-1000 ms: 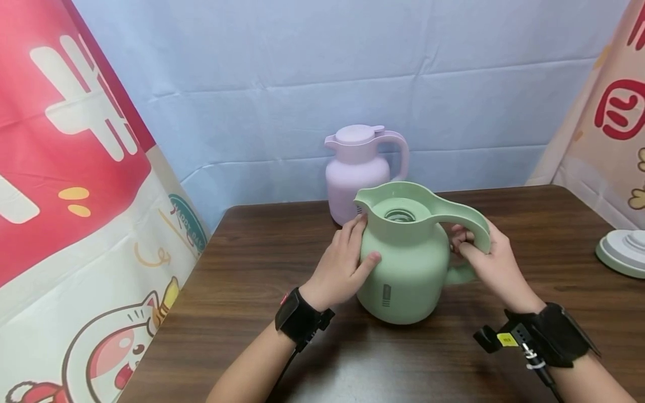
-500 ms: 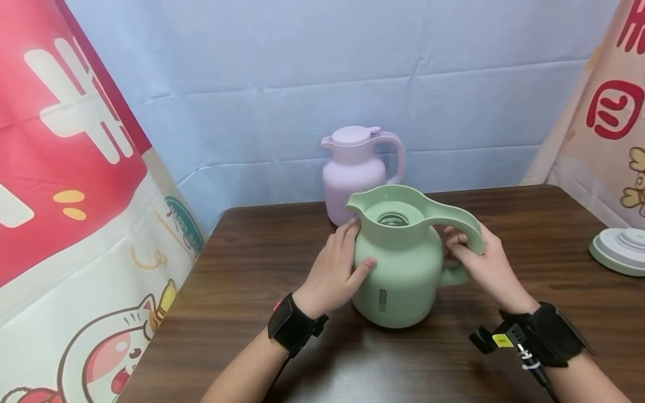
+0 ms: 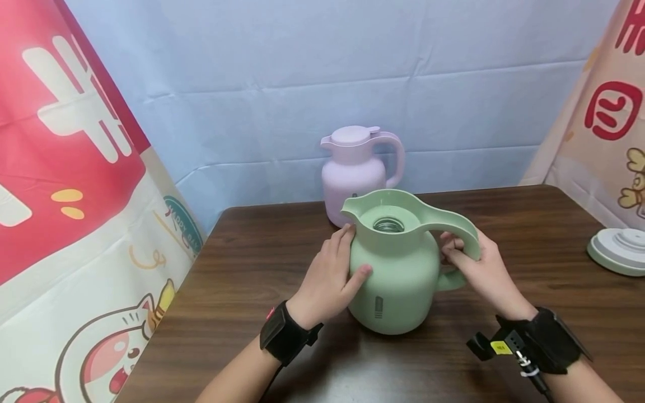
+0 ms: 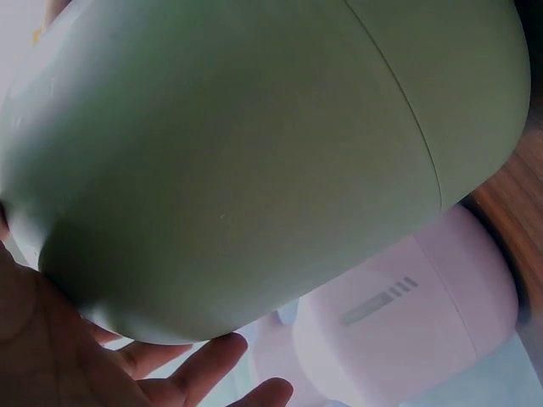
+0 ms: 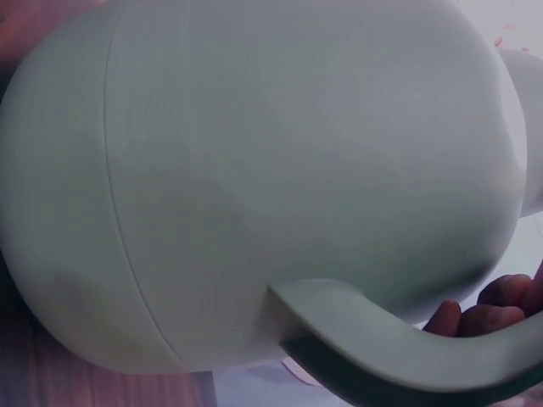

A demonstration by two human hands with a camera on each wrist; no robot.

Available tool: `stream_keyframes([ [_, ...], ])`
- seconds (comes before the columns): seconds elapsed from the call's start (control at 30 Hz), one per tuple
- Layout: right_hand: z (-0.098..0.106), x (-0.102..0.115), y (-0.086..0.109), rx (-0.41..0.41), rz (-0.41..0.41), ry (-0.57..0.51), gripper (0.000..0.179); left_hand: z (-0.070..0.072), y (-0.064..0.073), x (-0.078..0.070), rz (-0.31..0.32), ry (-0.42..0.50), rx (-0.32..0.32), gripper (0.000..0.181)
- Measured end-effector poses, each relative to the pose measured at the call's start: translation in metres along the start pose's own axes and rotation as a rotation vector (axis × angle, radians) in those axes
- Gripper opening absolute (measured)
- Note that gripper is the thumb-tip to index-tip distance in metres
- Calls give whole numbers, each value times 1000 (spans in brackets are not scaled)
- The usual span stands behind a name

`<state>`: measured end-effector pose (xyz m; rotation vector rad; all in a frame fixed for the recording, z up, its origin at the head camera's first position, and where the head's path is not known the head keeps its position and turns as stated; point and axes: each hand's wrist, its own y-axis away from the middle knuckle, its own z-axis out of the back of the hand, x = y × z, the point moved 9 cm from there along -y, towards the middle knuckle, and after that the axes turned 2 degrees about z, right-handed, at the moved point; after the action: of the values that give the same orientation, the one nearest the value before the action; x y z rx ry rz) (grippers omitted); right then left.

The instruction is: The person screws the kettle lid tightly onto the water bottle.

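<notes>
A green thermos jug (image 3: 395,268) stands on the wooden table without its lid, its round mouth (image 3: 388,225) uncovered and its spout toward the left. My left hand (image 3: 325,277) rests against the jug's left side, fingers fairly straight and thumb across the front. With curled fingers my right hand (image 3: 478,266) grips the handle (image 3: 453,221) on the jug's right. In the right wrist view, fingertips (image 5: 488,320) show inside the handle's loop. The left wrist view has the left hand (image 4: 110,348) touching the green body (image 4: 254,170).
Behind the green jug stands a lilac thermos jug (image 3: 353,179) with its lid on. A green and white lid (image 3: 620,250) lies at the table's right side. Blue cloth (image 3: 282,101) hangs behind the table (image 3: 252,257), with printed cloths at both sides.
The green jug has shifted slightly nearer and to the left in the head view, both hands moving along with it. Their hold looks the same.
</notes>
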<state>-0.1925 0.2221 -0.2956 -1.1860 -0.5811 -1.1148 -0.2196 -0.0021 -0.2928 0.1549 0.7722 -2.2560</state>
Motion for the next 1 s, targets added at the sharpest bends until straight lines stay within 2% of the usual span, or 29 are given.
stream_keyframes([
  [0.53,-7,2,7,28,-27,-52,17,10,15,-6,4,-39,-46,78],
  [1.0,-11,6,13,30,-20,-43,15,16,26,-13,15,-59,-74,78],
])
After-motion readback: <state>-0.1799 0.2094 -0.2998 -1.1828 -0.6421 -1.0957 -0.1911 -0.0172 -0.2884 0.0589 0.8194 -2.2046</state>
